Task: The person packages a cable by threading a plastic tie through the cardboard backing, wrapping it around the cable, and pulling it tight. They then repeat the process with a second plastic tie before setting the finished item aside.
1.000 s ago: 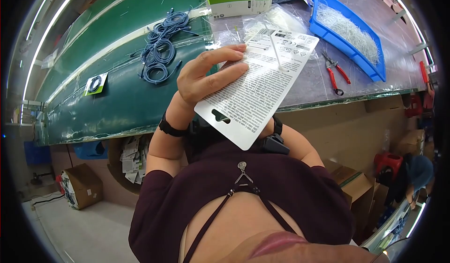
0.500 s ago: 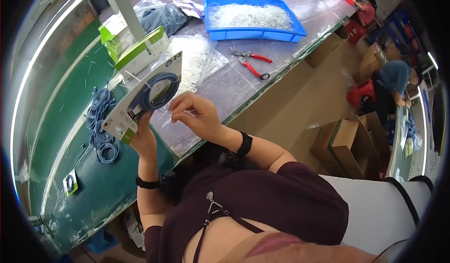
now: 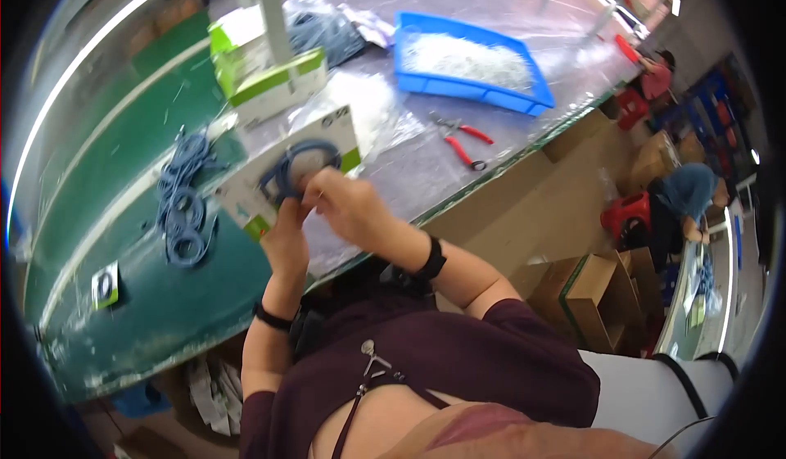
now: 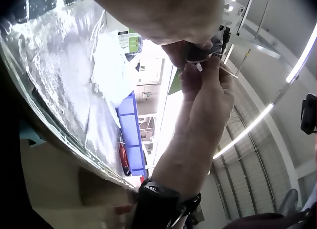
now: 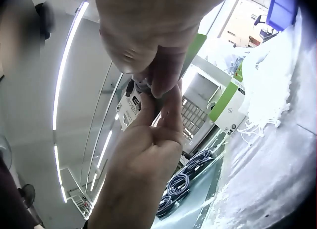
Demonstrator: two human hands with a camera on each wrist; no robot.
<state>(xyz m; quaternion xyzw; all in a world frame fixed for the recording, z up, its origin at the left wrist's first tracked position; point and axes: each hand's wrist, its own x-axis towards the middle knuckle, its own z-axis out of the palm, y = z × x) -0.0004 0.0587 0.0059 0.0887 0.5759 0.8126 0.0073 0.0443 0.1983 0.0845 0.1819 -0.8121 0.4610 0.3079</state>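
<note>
My left hand (image 3: 286, 242) grips the lower edge of a white-and-green packaging card (image 3: 239, 200), held up tilted over the table's front edge. A blue coiled cable (image 3: 280, 172) lies against the card's face. My right hand (image 3: 356, 209) is at the coil's lower side, its fingertips meeting those of the left. Between its thumb and fingers it pinches a thin white cable tie (image 4: 228, 70), seen in the left wrist view. In the right wrist view the right hand (image 5: 148, 35) covers most of the coil and the left hand (image 5: 148, 144) reaches up from below.
Blue cable coils (image 3: 187, 213) and a small carded cable (image 3: 105, 285) lie on the green mat. Behind the hands are green-white boxes (image 3: 278, 86), white ties in plastic (image 3: 368, 107), red-handled pliers (image 3: 463, 141) and a blue tray (image 3: 475, 94) of clear strips. Another person (image 3: 688, 201) sits at right.
The card has turned from its printed back to the side with the cable coil. My right hand came out from behind it and then moved left onto the coil. The head view swung right.
</note>
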